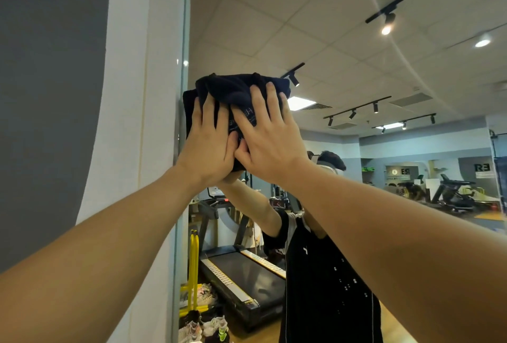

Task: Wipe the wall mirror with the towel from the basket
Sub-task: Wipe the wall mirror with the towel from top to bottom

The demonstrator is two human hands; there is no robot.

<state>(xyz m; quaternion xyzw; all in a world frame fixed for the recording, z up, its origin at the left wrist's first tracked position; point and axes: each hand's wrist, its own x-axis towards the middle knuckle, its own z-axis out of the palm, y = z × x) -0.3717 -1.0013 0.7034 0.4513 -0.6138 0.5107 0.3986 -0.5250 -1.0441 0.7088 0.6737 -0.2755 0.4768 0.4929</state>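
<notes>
A bunched dark navy towel (233, 92) with faint pale lettering lies flat against the wall mirror (343, 73), close to the mirror's left edge and above head height. My left hand (208, 139) presses on its left part with straight fingers. My right hand (270, 134) presses on its right part, fingers spread, thumb touching the left hand. Both arms reach up and forward. The lower part of the towel is hidden behind my hands. No basket is in view.
A white wall strip (131, 123) and a grey wall (46, 95) border the mirror on the left. The glass reflects a person in a dark shirt, a treadmill (241, 279), yellow bars (193, 268), shoes on the floor and ceiling track lights.
</notes>
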